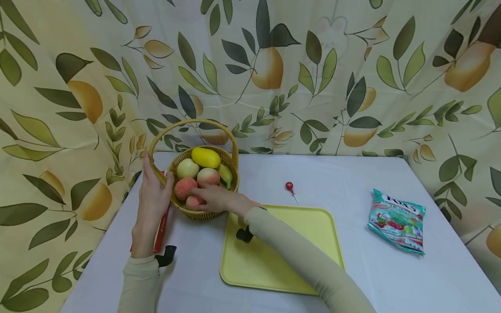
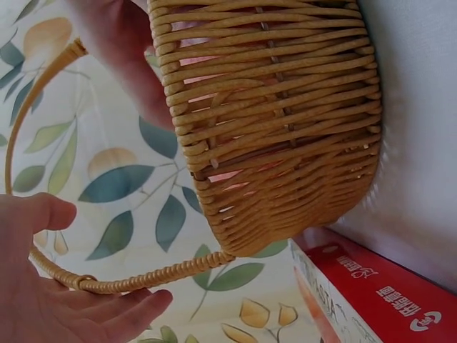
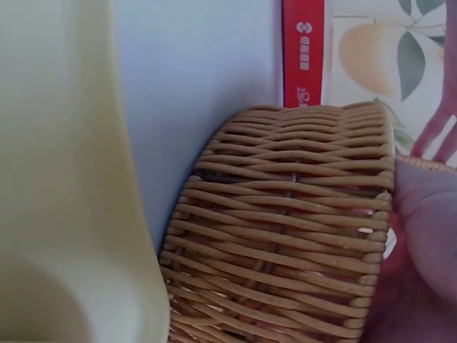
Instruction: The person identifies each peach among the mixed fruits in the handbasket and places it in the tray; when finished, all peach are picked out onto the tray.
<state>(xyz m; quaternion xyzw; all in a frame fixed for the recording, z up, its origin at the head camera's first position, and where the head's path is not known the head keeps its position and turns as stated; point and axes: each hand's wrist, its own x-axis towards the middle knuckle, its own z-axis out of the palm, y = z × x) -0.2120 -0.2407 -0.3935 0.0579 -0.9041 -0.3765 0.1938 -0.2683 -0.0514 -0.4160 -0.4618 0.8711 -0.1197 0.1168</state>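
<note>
1. Right sleeve, crossing above yellow tray.
2. Right hand, at lowest peach inside wicker basket; pinching or merely touching, cannot tell.
3. Left hand, thumb and fingers spread about handle.
4. Apparent step: handling the peach; next move calls for steady basket.

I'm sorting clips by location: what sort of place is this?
Probably an indoor tabletop setup arranged for recording, though the wider room is out of view. A white-covered table stands before a leaf-and-fruit-patterned hanging cloth, with a wicker basket and yellow tray set out.
</note>
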